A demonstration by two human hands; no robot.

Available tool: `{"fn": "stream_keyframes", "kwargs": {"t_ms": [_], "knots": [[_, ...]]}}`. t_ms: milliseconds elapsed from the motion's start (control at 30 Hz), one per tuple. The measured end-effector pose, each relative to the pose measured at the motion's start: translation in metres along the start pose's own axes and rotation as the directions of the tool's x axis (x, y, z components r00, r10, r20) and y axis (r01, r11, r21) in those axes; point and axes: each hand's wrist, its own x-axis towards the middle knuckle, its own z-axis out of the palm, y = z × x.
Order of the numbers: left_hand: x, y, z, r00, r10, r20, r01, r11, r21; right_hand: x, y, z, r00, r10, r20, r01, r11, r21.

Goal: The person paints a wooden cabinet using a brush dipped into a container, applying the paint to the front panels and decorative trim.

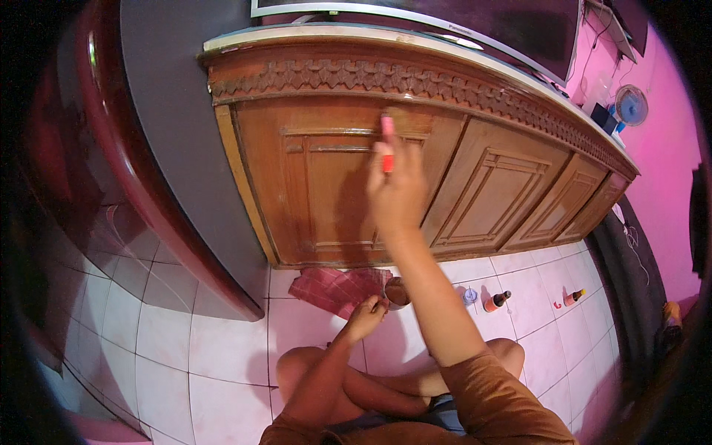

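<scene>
Landmark: the carved brown wooden cabinet [415,178] with panelled doors; all places below are given from it.
Dark red curved furniture edge [159,215]: left of the cabinet, it goes down to the white tiled floor [156,341].
Red checked cloth [337,288]: flat on the floor, just in front of the cabinet's bottom edge, below its left door.
Left hand [365,317]: low, in front of the cabinet base, just beside the cloth; the fingers are bent together at the rim of a small round tin with brown content [397,291]. If they really pinch the rim, I cannot tell.
Small tin: stands on the floor, close to the cabinet base, right of the cloth.
Right hand [397,189]: raised in front of the left cabinet door; the fingers are clamped on a thin red-handled brush [386,144].
Brush: upright, its upper end is at the top rail of the door panel, touching the wood or very near.
Small clear round lid [470,296]: on the floor, right of the tin, in front of the middle door.
Two small orange bottles with dark caps [496,301] [572,297]: lying tilted on the floor, further right, well apart from the hands.
Blue fan [630,106]: beyond the cabinet's right end, by the pink wall [667,163].
</scene>
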Motion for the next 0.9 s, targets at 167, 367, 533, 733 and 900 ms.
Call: {"fn": "stream_keyframes", "kwargs": {"t_ms": [167,367,533,733,900], "knots": [[-0.008,0.029,0.004,0.999,-0.031,0.029,0.032,0.999,-0.039,0.001,-0.060,0.026,0.984,-0.154,0.092,0.121,0.948,0.293],[0.005,-0.006,0.003,0.999,-0.028,0.018,0.029,0.999,-0.036,0.018,-0.033,0.019,0.972,-0.134,0.192,0.015,0.856,0.516],[0.004,-0.001,0.010,1.000,0.011,0.018,-0.010,0.998,-0.070,0.020,0.040,-0.020,0.999,0.034,0.010,-0.036,0.961,0.275],[0.003,0.012,0.009,0.999,0.007,0.050,-0.005,0.999,-0.049,0.011,0.066,-0.066,0.983,0.142,-0.112,-0.136,0.989,0.056],[0.002,0.017,0.011,0.996,0.021,0.082,-0.017,0.999,-0.047,0.005,0.039,-0.043,0.995,0.084,-0.058,-0.089,0.991,-0.096]]}}
